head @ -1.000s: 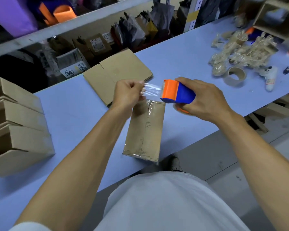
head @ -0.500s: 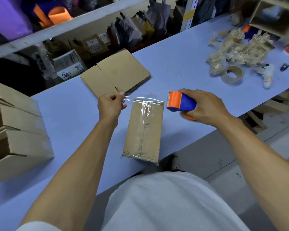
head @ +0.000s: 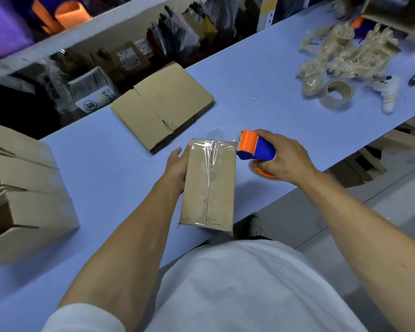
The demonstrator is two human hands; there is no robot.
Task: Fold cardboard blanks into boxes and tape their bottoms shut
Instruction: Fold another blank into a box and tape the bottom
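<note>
A folded cardboard box stands bottom-up near the front edge of the blue table. Clear tape runs along its middle seam, and a second strip lies across its far end. My left hand presses flat against the box's left side, fingers straight. My right hand grips the orange and blue tape dispenser, whose orange head touches the box's far right corner. A stack of flat cardboard blanks lies behind the box.
Finished boxes are piled at the left. A used tape core, crumpled tape scraps and a white bottle lie at the right. Shelves with packets run behind the table.
The strip I held stretched above the box is now laid across its far end. My left hand let go of the tape and moved to the box's left side. The dispenser came down to the corner.
</note>
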